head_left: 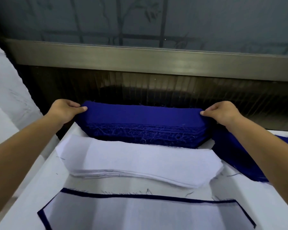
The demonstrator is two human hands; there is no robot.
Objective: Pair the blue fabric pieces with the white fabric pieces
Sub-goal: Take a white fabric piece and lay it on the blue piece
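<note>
A thick stack of blue fabric pieces (143,125) with frayed edges sits at the far side of the white table (45,178). My left hand (65,110) pinches the left end of its top blue piece (140,113), and my right hand (223,112) pinches the right end. In front of the blue stack lies a stack of white fabric pieces (140,163). Nearest to me rests a white piece laid on a blue piece (140,214), with a blue border showing around it.
More blue fabric (236,156) lies on the table under my right forearm. A dark panel and a metal window ledge (156,60) stand right behind the blue stack. White cloth (5,97) is piled at the left.
</note>
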